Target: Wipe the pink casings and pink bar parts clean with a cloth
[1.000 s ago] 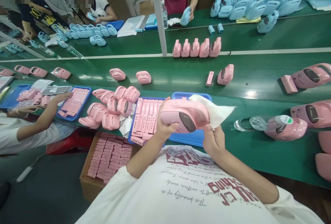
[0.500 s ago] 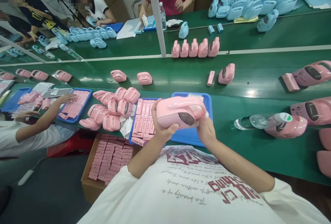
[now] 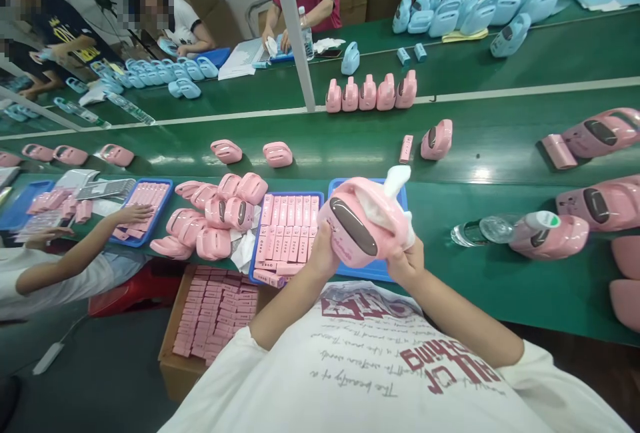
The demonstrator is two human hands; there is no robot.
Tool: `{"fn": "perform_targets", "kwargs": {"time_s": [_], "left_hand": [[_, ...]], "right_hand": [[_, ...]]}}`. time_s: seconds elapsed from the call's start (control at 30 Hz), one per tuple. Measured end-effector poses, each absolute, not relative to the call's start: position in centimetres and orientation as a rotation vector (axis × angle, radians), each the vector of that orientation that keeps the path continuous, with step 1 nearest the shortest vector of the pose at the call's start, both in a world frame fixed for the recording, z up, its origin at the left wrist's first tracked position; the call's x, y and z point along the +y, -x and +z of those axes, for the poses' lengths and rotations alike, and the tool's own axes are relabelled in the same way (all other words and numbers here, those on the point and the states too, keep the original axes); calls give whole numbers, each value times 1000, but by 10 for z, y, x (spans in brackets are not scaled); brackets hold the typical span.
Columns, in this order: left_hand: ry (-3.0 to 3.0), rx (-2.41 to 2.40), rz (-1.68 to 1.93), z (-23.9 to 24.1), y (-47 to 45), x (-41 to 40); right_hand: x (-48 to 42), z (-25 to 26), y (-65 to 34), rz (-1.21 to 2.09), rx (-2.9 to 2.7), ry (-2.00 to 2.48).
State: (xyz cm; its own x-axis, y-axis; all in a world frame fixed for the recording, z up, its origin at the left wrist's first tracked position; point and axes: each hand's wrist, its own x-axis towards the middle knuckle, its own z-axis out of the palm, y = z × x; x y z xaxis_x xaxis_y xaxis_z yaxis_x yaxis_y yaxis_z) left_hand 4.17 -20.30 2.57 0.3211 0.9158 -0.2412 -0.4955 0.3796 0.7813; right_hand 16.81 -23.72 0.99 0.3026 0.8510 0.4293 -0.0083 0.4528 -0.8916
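Left hand (image 3: 324, 252) is gripping the pink casing (image 3: 359, 230); right hand (image 3: 407, 262) is pinching white cloth (image 3: 397, 180) against the casing's right end.

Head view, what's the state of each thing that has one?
Pink housing: held up, tilted.
Left grip: closed on the pink housing's side.
Right grip: closed at the housing's handle end.
White cloth: bunched, poking through the handle.
Left blue tray: filled with pink modules.
Right blue tray: partly hidden.
Cardboard box: open, packed with pink modules.
Bottle: capped.
Five pink housings: upright in a row.
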Motion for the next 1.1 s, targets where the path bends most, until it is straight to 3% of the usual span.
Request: {"fn": "perform_targets", "kwargs": {"time_s": [0.13, 0.53, 0.83, 1.1], "left_hand": [[-550, 722, 921, 33, -46, -200], [-98, 707, 720, 22, -51, -202], [9, 705, 671, 32, -50, -195], [-269, 808, 782, 22, -46, -199]], "right_hand": [[-228, 30, -177, 728, -1219, 924], [-221, 21, -176, 988, -159, 916], [-245, 15, -162, 1068, -492, 1031], [-240, 6, -170, 1025, -893, 1120]]}}
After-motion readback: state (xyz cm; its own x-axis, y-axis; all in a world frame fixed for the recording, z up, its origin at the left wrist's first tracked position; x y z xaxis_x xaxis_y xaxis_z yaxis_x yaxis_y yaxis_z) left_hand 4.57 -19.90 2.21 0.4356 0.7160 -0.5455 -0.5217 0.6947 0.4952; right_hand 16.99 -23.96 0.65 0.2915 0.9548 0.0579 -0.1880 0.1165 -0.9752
